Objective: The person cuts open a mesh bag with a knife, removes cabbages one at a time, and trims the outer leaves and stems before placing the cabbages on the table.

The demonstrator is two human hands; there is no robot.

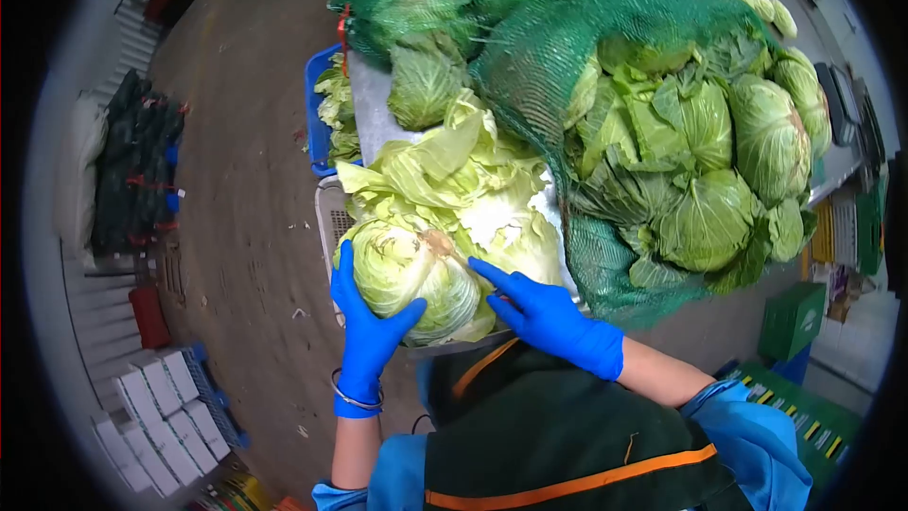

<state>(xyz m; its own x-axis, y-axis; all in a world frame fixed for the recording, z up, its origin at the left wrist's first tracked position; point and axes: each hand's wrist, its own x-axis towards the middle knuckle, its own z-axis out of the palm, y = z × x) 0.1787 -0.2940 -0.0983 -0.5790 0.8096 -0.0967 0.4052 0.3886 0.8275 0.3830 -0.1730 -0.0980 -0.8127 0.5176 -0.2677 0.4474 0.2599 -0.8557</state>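
A pale green cabbage, its brown cut stem facing up, sits at the near edge of the table. My left hand, in a blue glove, grips its left side with the thumb across the front and the fingers around the far side. On the other side, my right hand, also gloved, has its index finger stretched out to the cabbage's right edge and the other fingers a little apart, with no tool showing. Loose pale outer leaves are heaped just behind the cabbage.
A green mesh sack lies open on the right, spilling whole cabbages. More netted cabbages lie at the back. A blue crate with leaves and a grey basket stand left of the table. White boxes are stacked lower left.
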